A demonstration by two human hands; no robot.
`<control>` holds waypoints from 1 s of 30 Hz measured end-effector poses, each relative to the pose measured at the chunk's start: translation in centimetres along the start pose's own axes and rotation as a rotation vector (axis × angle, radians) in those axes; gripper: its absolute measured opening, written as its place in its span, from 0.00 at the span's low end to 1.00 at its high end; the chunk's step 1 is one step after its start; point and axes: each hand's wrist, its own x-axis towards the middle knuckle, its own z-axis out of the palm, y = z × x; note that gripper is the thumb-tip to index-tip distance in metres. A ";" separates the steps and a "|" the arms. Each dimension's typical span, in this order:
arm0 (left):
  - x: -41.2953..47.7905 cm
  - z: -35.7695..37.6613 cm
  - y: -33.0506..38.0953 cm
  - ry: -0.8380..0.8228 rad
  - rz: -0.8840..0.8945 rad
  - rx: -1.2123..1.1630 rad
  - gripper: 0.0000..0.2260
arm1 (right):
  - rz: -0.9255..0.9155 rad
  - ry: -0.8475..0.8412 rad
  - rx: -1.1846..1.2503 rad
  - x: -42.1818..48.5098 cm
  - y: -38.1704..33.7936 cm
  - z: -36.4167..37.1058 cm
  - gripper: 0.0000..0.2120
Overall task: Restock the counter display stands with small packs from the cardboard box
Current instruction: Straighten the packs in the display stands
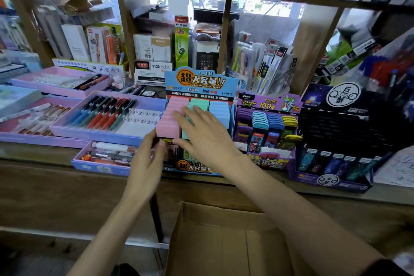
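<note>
The box (pixel 224 242) was plain cardboard, matt and slightly rough. The packs (pixel 170 119) looked like smooth plastic with a soft sheen. The stand (pixel 197 83) was glossy printed card. The counter (pixel 44 181) was matt, worn wood; the trays (pixel 94 135) looked smooth, perhaps card.

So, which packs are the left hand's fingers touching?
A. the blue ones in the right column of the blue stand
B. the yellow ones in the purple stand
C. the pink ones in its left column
C: the left hand has its fingers at the lower front corner of the pink packs in the blue display stand, while the right hand lies over the stand's middle.
</note>
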 end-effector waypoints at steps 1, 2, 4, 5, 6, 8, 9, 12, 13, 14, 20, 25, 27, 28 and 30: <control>-0.3 0.1 -0.1 -0.035 -0.004 0.002 0.16 | 0.015 0.005 0.000 0.0 0.2 0.4 0.30; -0.4 0.1 -0.2 -0.059 -0.022 0.011 0.20 | 0.022 0.017 0.004 0.0 0.2 0.6 0.30; -0.4 0.1 -0.4 -0.077 -0.053 0.045 0.24 | 0.027 0.022 0.008 0.1 0.1 0.7 0.30; -0.4 0.1 -0.3 -0.065 -0.056 0.075 0.25 | 0.025 0.017 0.022 0.1 0.1 0.6 0.30; -0.6 0.1 -0.2 -0.031 -0.051 0.120 0.26 | 0.021 0.015 0.060 0.1 0.1 0.4 0.30; -1.3 0.0 0.3 0.096 -0.011 0.227 0.25 | -0.011 0.047 0.160 -0.3 0.4 -0.6 0.30; -1.8 0.0 0.6 0.159 0.042 0.277 0.23 | -0.026 0.091 0.200 -1.0 0.7 -1.0 0.28; -3.6 0.6 1.3 0.155 0.282 0.410 0.15 | 0.079 0.306 0.303 -4.9 2.1 -1.3 0.20; -4.0 1.1 1.4 0.092 0.351 0.450 0.12 | 0.147 0.364 0.321 -6.5 2.7 -1.0 0.17; -4.3 1.5 1.4 0.017 0.399 0.488 0.11 | 0.217 0.382 0.326 -8.3 3.5 -0.6 0.15; -4.5 5.6 1.9 -0.174 0.466 0.629 0.16 | 0.416 0.143 0.208 -13.3 7.2 2.3 0.12; -4.4 6.7 2.3 -0.102 0.404 0.696 0.12 | 0.432 0.092 0.126 -11.7 7.4 3.1 0.15; -4.4 6.8 2.2 -0.097 0.376 0.672 0.11 | 0.442 0.089 0.145 -11.3 7.4 3.4 0.12; -4.4 6.9 2.2 -0.096 0.360 0.659 0.10 | 0.449 0.105 0.172 -11.3 7.4 3.5 0.11; -4.3 7.0 2.2 -0.092 0.336 0.645 0.09 | 0.465 0.129 0.236 -11.6 7.4 3.6 0.09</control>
